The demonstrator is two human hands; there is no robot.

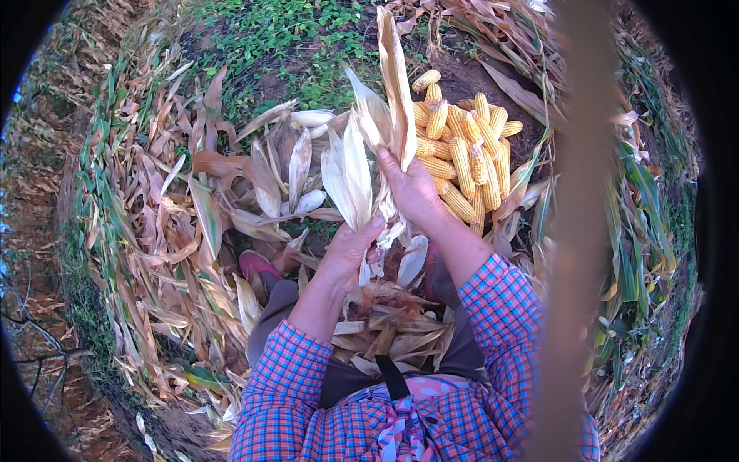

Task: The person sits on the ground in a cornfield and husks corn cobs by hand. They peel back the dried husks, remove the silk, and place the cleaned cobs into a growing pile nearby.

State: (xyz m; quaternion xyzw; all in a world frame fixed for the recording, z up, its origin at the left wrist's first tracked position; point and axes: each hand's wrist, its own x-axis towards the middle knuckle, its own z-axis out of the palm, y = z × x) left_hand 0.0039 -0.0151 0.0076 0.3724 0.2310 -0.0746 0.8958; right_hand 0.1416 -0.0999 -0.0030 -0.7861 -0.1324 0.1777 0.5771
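Pale, dry corn husks (353, 173) rise in a fan from between my two hands. My left hand (346, 254) grips their lower, twisted part, thumb on top. Higher up and to the right, my right hand (411, 187) closes around the base of a long, curled husk leaf (396, 86). Whether an ear of corn is inside the bunch is hidden. Just beyond my right hand lies a pile of bare yellow corn ears (462, 150) on the soil. Left of my hands, several ears still in pale husks (297, 167) rest in a heap.
Loose husks and reddish corn silk (384, 303) cover the ground between my legs. Cut corn stalks (167, 213) lie in a thick band at left, with more stalks (635, 202) at right. Low green plants (288, 52) grow ahead. A blurred brown strip (577, 231) crosses the right side.
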